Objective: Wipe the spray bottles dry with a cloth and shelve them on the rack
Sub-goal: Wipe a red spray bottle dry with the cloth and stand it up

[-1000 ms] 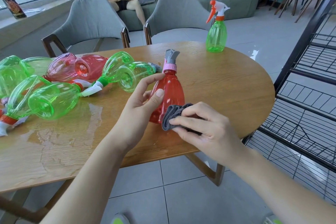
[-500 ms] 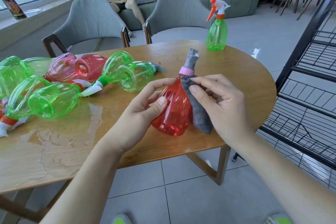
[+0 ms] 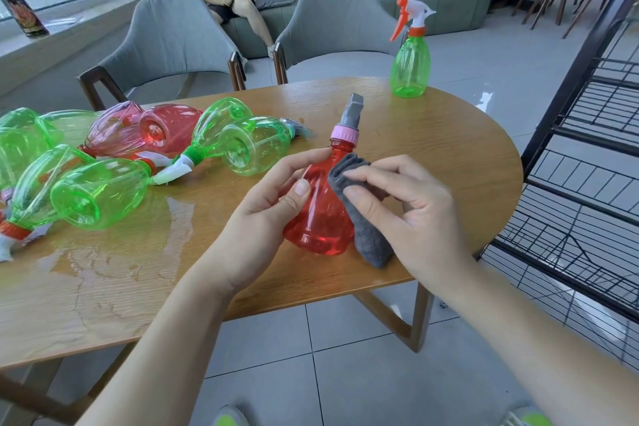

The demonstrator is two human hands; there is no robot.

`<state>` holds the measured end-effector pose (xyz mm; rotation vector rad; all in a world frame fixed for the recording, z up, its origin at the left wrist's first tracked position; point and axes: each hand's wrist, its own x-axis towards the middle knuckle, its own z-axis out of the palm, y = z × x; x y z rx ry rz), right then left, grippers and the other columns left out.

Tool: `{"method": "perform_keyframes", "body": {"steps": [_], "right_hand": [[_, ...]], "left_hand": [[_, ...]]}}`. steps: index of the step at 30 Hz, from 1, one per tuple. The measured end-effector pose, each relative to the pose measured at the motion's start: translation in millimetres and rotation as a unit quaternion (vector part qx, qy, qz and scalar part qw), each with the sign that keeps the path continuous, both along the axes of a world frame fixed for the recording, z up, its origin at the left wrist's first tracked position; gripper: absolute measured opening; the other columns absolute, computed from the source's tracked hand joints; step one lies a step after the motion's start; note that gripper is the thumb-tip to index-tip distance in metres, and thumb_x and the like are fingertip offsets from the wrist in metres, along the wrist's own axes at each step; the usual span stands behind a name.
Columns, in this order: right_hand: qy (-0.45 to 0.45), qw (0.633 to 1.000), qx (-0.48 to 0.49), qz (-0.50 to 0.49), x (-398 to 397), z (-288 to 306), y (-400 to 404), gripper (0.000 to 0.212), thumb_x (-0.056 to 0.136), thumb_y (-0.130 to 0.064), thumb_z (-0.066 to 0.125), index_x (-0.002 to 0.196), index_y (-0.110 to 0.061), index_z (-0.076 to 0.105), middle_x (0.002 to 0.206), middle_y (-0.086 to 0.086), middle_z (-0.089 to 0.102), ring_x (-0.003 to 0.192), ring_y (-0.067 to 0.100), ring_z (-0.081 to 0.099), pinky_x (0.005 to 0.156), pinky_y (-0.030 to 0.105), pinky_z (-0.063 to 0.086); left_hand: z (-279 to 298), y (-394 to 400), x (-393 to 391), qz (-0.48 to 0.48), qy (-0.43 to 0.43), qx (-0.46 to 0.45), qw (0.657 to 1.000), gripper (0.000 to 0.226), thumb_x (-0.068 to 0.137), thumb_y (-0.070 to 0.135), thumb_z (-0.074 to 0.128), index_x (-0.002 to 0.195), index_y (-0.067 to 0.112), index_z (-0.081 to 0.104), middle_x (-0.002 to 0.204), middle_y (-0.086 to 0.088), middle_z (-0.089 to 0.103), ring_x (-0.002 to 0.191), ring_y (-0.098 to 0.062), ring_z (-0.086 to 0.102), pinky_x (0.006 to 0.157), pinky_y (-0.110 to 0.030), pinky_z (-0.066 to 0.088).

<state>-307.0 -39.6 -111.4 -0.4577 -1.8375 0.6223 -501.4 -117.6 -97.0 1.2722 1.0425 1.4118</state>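
Wiping has moved up the red bottle (image 3: 320,207): a second ago the grey cloth (image 3: 363,214) sat bunched at the bottle's base, and now it is pressed against the shoulder just under the pink collar. The bottle has also tipped further, its nozzle pointing away and up. By my reading, the lower body is done and the neck is in hand, so this bottle looks close to ready for the rack (image 3: 587,162) on the right, which shows no bottle on the shelves in view.

The left hand (image 3: 273,204) is curled round the bottle's left side, thumb on the front, holding it at the near edge of the worktop (image 3: 432,156). The right hand (image 3: 408,214) pinches the cloth against the bottle's right side, fingers bent over the fold.

Counting bottles: one red in the hands; one green bottle (image 3: 410,67) upright at the far edge, apart from the rest; and a heap (image 3: 145,156) lying on the left, with at least two pink or red and roughly six green, though the overlap makes that count unsure. One cloth. A wet patch (image 3: 114,263) spreads on the worktop near the heap.
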Motion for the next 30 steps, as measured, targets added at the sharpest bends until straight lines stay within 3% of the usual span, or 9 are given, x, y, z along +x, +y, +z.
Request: {"method": "perform_keyframes", "body": {"steps": [3, 8, 12, 15, 19, 23, 27, 30], "right_hand": [[-0.041, 0.996, 0.074, 0.014, -1.9, -5.2, -8.3, 0.015, 0.091, -0.013, 0.080, 0.105, -0.007, 0.082, 0.098, 0.003, 0.070, 0.091, 0.013, 0.068, 0.083, 0.023, 0.052], [-0.089, 0.980, 0.174, 0.040, -4.3, -13.1, -14.9, 0.013, 0.094, -0.013, 0.078, 0.105, -0.006, 0.082, 0.095, 0.006, 0.069, 0.090, 0.021, 0.066, 0.085, 0.030, 0.054], [-0.083, 0.976, 0.202, 0.017, -0.7, -15.5, -11.5, 0.014, 0.096, -0.012, 0.077, 0.106, -0.004, 0.081, 0.094, 0.009, 0.070, 0.086, 0.022, 0.068, 0.085, 0.028, 0.054], [-0.080, 0.976, 0.201, 0.012, 2.3, -17.6, -10.1, 0.014, 0.095, -0.011, 0.078, 0.107, -0.004, 0.081, 0.095, 0.008, 0.070, 0.086, 0.018, 0.068, 0.085, 0.025, 0.054], [-0.066, 0.984, 0.166, 0.006, -2.3, -16.8, -10.4, 0.015, 0.092, -0.011, 0.081, 0.106, -0.006, 0.082, 0.096, 0.007, 0.070, 0.091, 0.012, 0.067, 0.087, 0.018, 0.051], [-0.022, 0.998, 0.059, -0.018, -4.8, -3.1, -4.7, 0.018, 0.092, -0.014, 0.079, 0.109, -0.009, 0.081, 0.100, 0.000, 0.069, 0.093, 0.007, 0.066, 0.085, 0.019, 0.050], [0.027, 0.997, -0.065, -0.019, -5.0, 5.6, 8.4, 0.020, 0.096, -0.019, 0.073, 0.115, -0.023, 0.077, 0.104, -0.014, 0.069, 0.093, 0.012, 0.068, 0.084, 0.028, 0.055], [0.019, 0.998, -0.062, -0.005, -4.5, -0.3, 5.3, 0.021, 0.097, -0.020, 0.072, 0.117, -0.022, 0.076, 0.107, -0.011, 0.070, 0.096, 0.013, 0.069, 0.085, 0.025, 0.054]], "left_hand": [[-0.2, -0.2, 2.4, 0.026, 0.001, -0.002, 1.000, 0.046, 0.100, 0.036, 0.059, 0.145, 0.028, 0.057, 0.136, -0.015, 0.067, 0.116, -0.028, 0.068, 0.088, -0.037, 0.056], [-0.2, 2.6, 3.5, 0.056, -0.005, -0.003, 0.998, 0.041, 0.103, 0.032, 0.056, 0.143, 0.028, 0.057, 0.118, -0.021, 0.072, 0.099, -0.028, 0.070, 0.085, -0.040, 0.057], [2.9, 2.1, 5.3, 0.058, 0.002, -0.008, 0.998, 0.041, 0.106, 0.029, 0.053, 0.146, 0.025, 0.052, 0.107, -0.013, 0.074, 0.087, -0.020, 0.072, 0.072, -0.027, 0.057], [3.5, 1.2, 5.6, 0.063, -0.002, -0.013, 0.998, 0.044, 0.103, 0.030, 0.051, 0.147, 0.025, 0.050, 0.107, -0.012, 0.074, 0.085, -0.019, 0.073, 0.070, -0.024, 0.057], [0.1, 0.1, -0.2, 0.052, 0.006, -0.017, 0.998, 0.038, 0.107, 0.034, 0.057, 0.145, 0.032, 0.054, 0.119, -0.019, 0.072, 0.096, -0.024, 0.072, 0.077, -0.032, 0.057], [-1.8, -4.0, -6.6, 0.007, 0.007, -0.013, 1.000, 0.044, 0.099, 0.034, 0.061, 0.143, 0.034, 0.057, 0.134, -0.018, 0.068, 0.112, -0.034, 0.069, 0.090, -0.044, 0.056], [0.4, -7.1, -10.9, -0.013, 0.029, -0.005, 0.999, 0.045, 0.098, 0.031, 0.063, 0.143, 0.031, 0.058, 0.135, -0.014, 0.067, 0.119, -0.036, 0.068, 0.088, -0.039, 0.058], [0.0, -7.0, -7.9, -0.006, 0.001, -0.006, 1.000, 0.040, 0.099, 0.025, 0.062, 0.139, 0.032, 0.060, 0.134, -0.011, 0.067, 0.118, -0.030, 0.068, 0.088, -0.036, 0.058]]}}
